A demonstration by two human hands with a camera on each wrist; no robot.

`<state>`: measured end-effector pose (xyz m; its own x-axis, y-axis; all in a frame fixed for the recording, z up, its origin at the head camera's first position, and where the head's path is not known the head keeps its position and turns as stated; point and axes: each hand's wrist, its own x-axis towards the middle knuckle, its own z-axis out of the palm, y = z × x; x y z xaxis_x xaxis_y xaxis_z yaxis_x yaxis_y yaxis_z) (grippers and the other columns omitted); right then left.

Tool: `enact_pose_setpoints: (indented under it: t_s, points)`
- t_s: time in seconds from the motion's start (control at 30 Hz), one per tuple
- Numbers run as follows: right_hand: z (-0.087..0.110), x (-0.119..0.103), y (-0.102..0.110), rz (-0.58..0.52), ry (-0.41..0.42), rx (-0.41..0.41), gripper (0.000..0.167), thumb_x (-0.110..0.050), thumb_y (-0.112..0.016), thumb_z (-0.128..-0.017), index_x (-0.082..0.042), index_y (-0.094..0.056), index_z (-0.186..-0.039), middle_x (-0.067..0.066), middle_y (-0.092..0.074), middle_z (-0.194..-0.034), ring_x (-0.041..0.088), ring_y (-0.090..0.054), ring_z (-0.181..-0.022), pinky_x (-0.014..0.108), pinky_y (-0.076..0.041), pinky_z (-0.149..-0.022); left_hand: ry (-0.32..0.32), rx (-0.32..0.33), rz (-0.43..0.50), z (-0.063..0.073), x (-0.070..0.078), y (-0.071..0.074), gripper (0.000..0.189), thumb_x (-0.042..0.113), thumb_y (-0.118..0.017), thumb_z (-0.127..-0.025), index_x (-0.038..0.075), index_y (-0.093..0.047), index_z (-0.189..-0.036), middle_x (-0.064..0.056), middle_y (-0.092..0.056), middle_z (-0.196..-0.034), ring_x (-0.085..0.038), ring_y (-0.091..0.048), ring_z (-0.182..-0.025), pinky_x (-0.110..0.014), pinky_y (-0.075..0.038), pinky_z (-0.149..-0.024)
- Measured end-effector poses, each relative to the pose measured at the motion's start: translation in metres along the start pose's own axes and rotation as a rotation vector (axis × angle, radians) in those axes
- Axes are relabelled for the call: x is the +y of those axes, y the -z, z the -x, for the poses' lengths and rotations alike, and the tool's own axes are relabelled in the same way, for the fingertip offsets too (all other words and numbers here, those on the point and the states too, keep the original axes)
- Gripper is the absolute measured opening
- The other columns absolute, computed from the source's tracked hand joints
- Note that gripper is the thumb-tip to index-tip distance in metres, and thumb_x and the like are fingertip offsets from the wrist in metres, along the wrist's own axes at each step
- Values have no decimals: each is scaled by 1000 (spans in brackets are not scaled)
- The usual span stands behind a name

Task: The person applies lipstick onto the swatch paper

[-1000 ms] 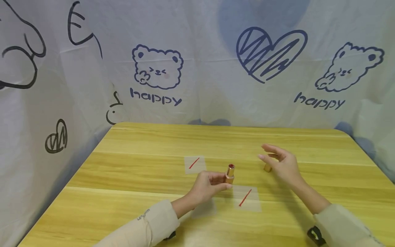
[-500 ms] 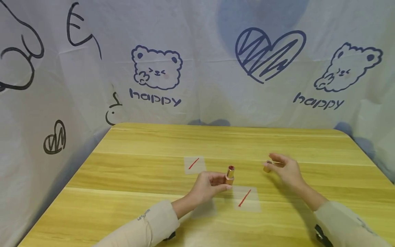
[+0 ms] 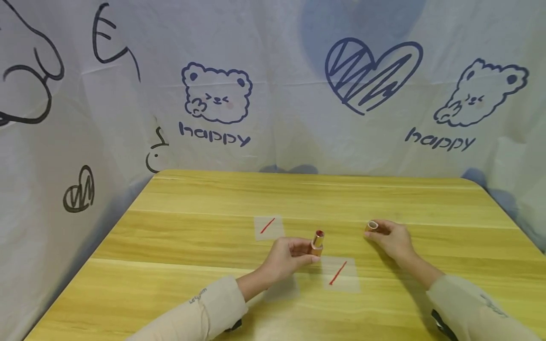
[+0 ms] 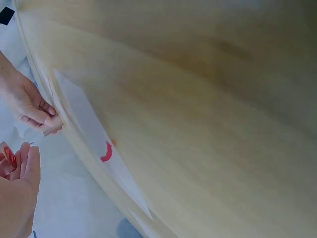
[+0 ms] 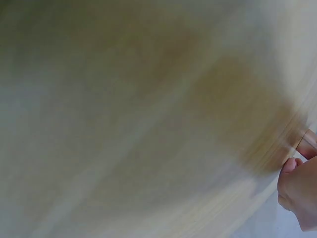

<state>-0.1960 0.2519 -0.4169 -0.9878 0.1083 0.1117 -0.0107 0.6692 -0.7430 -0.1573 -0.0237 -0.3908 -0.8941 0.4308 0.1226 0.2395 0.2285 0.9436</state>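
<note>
My left hand [image 3: 279,263] pinches an uncapped lipstick [image 3: 317,242] by its base, over the middle of the table. The lipstick stands upright, with a gold inner tube and a dark red tip. Further right, my right hand [image 3: 396,242] grips the lipstick's gold cap [image 3: 372,226] between thumb and fingers, its open end facing up. In the left wrist view the lipstick [image 4: 7,157] shows at the edge beside my left fingers, with the cap [image 4: 53,126] in the other hand beyond. The right wrist view catches the cap [image 5: 308,145] only partly, close to the table surface.
Two pale squares with red slashes lie on the wooden table [image 3: 192,227]: one square [image 3: 277,232] behind my left hand, another square [image 3: 353,279] in front of the lipstick. A third pale patch [image 3: 283,290] is partly under my left forearm. A printed cloth [image 3: 294,118] hangs behind.
My right hand has come down to the cap, closed thumb and fingers on it, and the cap now sits slightly higher in view. The left hand with the lipstick has barely moved.
</note>
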Motion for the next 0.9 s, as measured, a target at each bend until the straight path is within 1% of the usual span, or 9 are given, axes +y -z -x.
enact_pose_setpoints:
  t_s: [0.07,0.1,0.13,0.2,0.43,0.57,0.7,0.8,0.9]
  points:
    - [0,0,0,21,7,-3,41,-18,-70,-83,9,-61,-113,25,-65,-106,31,-64,-94,35,-52,-83,-2,3,-3,0,0,0,24,3,-68,-82,-7,-66,-104,-22,-68,-99,-31,-67,-89,-18,-54,-73]
    - [0,0,0,26,9,-6,40,-17,-70,-83,9,-62,-112,25,-65,-106,35,-62,-96,40,-52,-84,-5,5,-4,0,0,0,24,3,-68,-82,-7,-66,-104,-22,-68,-99,-31,-67,-89,-18,-54,-73]
    - [1,0,0,30,10,-8,38,-17,-69,-83,9,-62,-110,25,-65,-105,37,-62,-97,43,-51,-85,-9,6,-7,-1,0,0,24,3,-68,-82,-7,-66,-104,-23,-68,-99,-32,-67,-89,-19,-54,-73]
    - [1,0,-1,31,11,-10,36,-16,-69,-83,10,-63,-109,26,-65,-104,38,-61,-97,44,-51,-84,-10,8,-12,-1,0,0,24,3,-68,-82,-7,-66,-104,-22,-68,-98,-31,-67,-88,-18,-54,-72]
    - [7,-4,1,33,-2,-30,34,-17,-70,-83,9,-65,-104,23,-67,-100,33,-62,-93,36,-53,-78,2,7,-2,-1,1,1,24,4,-68,-82,-7,-66,-103,-22,-68,-98,-31,-67,-88,-18,-54,-73]
    - [13,-8,2,32,10,-54,31,-19,-70,-83,7,-66,-100,22,-68,-100,33,-63,-93,37,-53,-79,4,5,1,-1,1,1,23,4,-68,-83,-7,-66,-103,-22,-68,-98,-31,-67,-87,-19,-54,-73]
    - [18,-12,3,8,24,-67,28,-18,-68,-84,6,-67,-100,22,-67,-102,34,-63,-96,39,-53,-82,2,5,5,-1,2,1,23,4,-68,-82,-7,-66,-103,-22,-68,-99,-31,-67,-87,-19,-55,-72]
    - [20,-15,4,4,22,-68,29,-19,-68,-85,5,-67,-101,20,-68,-100,27,-64,-89,30,-54,-76,5,6,8,-1,3,1,23,5,-68,-82,-6,-66,-102,-22,-68,-98,-31,-67,-87,-19,-55,-72]
    - [21,-21,8,-20,5,-79,32,-22,-66,-86,4,-66,-104,19,-68,-101,13,-59,-82,20,-50,-68,9,8,12,-1,4,1,22,6,-68,-83,-5,-67,-101,-21,-69,-98,-30,-68,-86,-19,-55,-71]
